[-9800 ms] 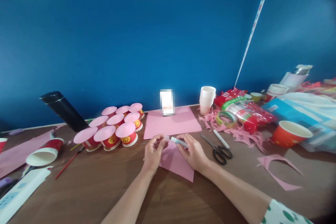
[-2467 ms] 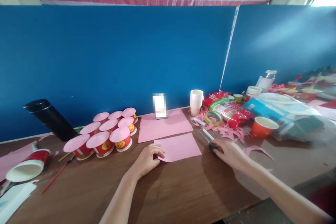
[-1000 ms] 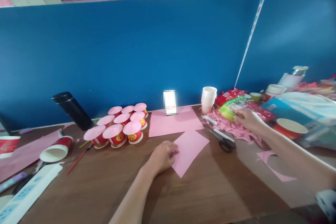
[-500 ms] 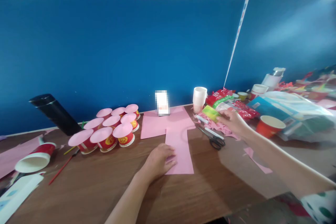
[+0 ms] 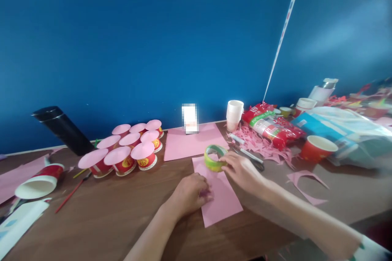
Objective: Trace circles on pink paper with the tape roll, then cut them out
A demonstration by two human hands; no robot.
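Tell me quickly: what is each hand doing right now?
Left hand: open, resting flat on the pink paper sheet, gripping nothing.
Right hand: closed on the tape roll, holding it over the sheet.

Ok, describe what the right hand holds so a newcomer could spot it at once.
Start at the blue wall and come down to the brown table, where the left hand presses a small pink sheet. At that sheet's far end the right hand grips a roll of tape. It is the only ring there, green and yellow, unlike the pink-topped red cups to its left.
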